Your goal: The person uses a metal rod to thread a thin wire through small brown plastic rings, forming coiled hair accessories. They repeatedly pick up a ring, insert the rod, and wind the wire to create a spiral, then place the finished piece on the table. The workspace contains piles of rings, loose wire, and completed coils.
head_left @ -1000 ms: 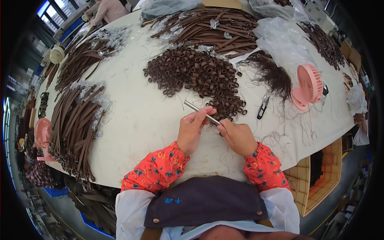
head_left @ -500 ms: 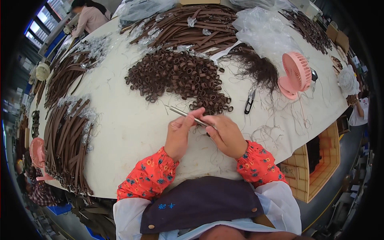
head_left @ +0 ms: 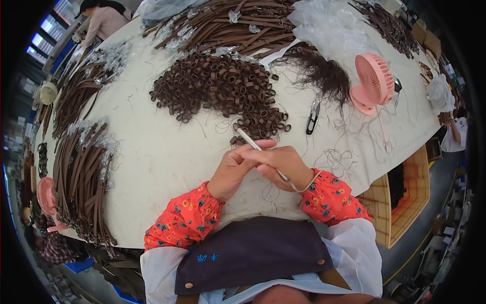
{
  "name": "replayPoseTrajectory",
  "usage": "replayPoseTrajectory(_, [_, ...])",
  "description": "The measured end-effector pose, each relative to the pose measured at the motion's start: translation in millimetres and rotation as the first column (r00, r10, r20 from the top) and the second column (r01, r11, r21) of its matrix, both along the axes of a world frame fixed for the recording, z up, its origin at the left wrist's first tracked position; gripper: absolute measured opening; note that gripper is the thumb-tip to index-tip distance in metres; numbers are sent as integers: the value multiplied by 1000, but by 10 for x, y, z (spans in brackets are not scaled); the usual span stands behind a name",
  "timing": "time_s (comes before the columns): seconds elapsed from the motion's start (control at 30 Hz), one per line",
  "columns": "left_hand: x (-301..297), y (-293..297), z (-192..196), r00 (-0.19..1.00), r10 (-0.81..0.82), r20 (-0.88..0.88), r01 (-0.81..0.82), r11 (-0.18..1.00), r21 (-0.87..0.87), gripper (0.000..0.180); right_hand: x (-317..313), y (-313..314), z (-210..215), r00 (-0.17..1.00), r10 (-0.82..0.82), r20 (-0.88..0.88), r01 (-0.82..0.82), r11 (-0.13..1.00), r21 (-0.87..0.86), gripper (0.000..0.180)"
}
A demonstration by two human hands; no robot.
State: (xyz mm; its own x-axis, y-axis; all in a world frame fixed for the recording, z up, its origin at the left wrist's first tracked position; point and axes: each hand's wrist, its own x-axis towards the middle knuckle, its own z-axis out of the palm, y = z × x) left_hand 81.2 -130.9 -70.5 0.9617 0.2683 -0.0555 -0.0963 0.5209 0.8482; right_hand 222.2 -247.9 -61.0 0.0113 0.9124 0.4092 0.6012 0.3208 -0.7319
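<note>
A slim silver pen-shaped tool (head_left: 248, 138) slants across my hands, with a thin pale cord (head_left: 304, 189) trailing from its lower end past my right cuff. My right hand (head_left: 287, 161) is closed around the tool. My left hand (head_left: 229, 172) meets it at the fingers, which are bent together; what they pinch, if anything, is hidden. Just beyond my fingertips lies a large heap of small brown strap loops (head_left: 215, 83), its nearest loops close to my left hand. Loose threads (head_left: 271, 190) lie on the cloth beneath my hands.
Black-handled thread snips (head_left: 313, 119) lie right of the loops, near a dark thread tangle (head_left: 324, 76) and a pink fan (head_left: 373, 83). Brown straps (head_left: 83, 182) are bundled at left, with more straps (head_left: 238, 25) at the back beside clear plastic (head_left: 324, 30). Another person (head_left: 104, 23) sits far left.
The tool has swung steeper, and its cord now shows by my right wrist. My hands have drawn closer together, fingers overlapping more. The whole view has shifted slightly.
</note>
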Motion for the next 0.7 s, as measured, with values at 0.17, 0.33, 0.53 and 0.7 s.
replayPoseTrajectory(0.17, [-80, 143, -95, 992, 120, 35, -61, 218, 974, 39, 260, 5, -26, 799, -199, -568, 256, 966, 22, 51])
replayPoseTrajectory(0.33, [-11, 103, -315, 993, 75, 93, -96, 43, 994, 26, 316, 4, -44, 705, -314, -636, 392, 920, -19, 35])
replayPoseTrajectory(0.53, [-90, 184, -81, 982, 172, 74, -141, 417, 898, 22, 298, -19, -149, 793, -266, -548, 370, 925, 86, 22])
replayPoseTrajectory(0.7, [-442, 320, 372, 971, 132, 197, -158, 980, 120, 19, 238, -79, -106, 874, -208, -438, 315, 931, 185, 23])
